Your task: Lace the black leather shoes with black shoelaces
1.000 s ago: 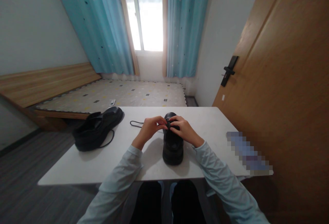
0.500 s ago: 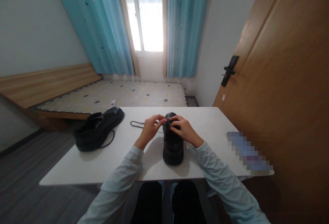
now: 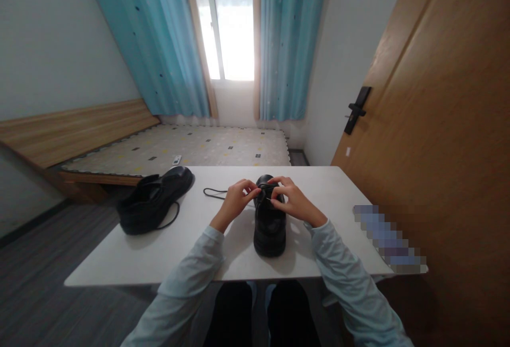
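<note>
A black leather shoe [image 3: 270,227] stands on the white table [image 3: 191,246], heel toward me, toe pointing away. My left hand [image 3: 237,200] pinches its black lace [image 3: 213,193] at the left side of the eyelets. The lace's loose end trails off to the left across the table. My right hand [image 3: 290,199] grips the lace on the right side of the shoe's upper, fingers curled over the tongue. A second black shoe [image 3: 153,200] lies on its side at the table's left part, apart from both hands.
A blurred patch [image 3: 388,240] covers something at the table's right edge. A wooden door [image 3: 438,124] with a black handle stands close on the right. A low bed [image 3: 175,147] and blue curtains [image 3: 159,44] by the window lie beyond the table.
Both hands stay at the shoe's laces. The right hand's fingers have spread slightly and moved a little right, drawing the lace taut across the eyelets.
</note>
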### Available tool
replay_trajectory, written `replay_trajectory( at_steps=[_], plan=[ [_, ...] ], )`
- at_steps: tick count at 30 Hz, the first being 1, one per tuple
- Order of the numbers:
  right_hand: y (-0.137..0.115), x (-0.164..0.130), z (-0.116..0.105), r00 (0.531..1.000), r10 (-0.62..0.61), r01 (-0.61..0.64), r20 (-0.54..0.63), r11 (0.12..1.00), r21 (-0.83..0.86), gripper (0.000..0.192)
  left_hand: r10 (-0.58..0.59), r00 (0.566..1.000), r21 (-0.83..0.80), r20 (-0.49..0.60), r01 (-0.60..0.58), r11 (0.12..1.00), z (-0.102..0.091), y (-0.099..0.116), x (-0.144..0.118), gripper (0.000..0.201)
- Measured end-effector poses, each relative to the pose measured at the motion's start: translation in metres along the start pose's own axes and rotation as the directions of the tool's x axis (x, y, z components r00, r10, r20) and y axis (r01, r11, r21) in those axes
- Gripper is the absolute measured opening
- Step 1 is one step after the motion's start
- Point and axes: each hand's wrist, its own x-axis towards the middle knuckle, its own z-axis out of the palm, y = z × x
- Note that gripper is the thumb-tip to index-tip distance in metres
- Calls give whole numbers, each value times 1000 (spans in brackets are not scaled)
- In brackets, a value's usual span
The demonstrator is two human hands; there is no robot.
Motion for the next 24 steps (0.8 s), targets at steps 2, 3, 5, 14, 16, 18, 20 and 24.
replay_trajectory(
  at_steps=[2,3,5,14,16,18,20,24],
  plan=[
    [1,-1,-6,1000,-2,2,11,1000,12,9,-10,1000,-28,4,10,1000,0,1,0,19],
    [1,-2,-9,1000,-3,2,14,1000,20,10,-18,1000,-43,8,18,999,0,2,0,19],
    [2,-3,-14,1000,-6,5,22,999,47,10,-31,999,-63,17,32,997,-1,3,0,21],
    [0,-10,-41,984,-5,-38,179,972,233,12,-53,997,-23,52,54,998,0,1,-1,27],
    [0,-12,-45,978,3,-57,210,966,254,15,-60,998,17,31,60,998,-1,0,-1,28],
    [1,-13,-48,971,12,-74,237,965,253,16,-86,995,85,-42,89,992,-2,-2,1,27],
    [1,-13,-50,963,11,-80,270,966,245,16,-128,984,170,-123,148,974,-4,-6,2,22],
    [3,-12,-49,933,2,-91,359,969,232,14,-207,968,373,-142,246,895,-12,-19,2,17]
  ],
)
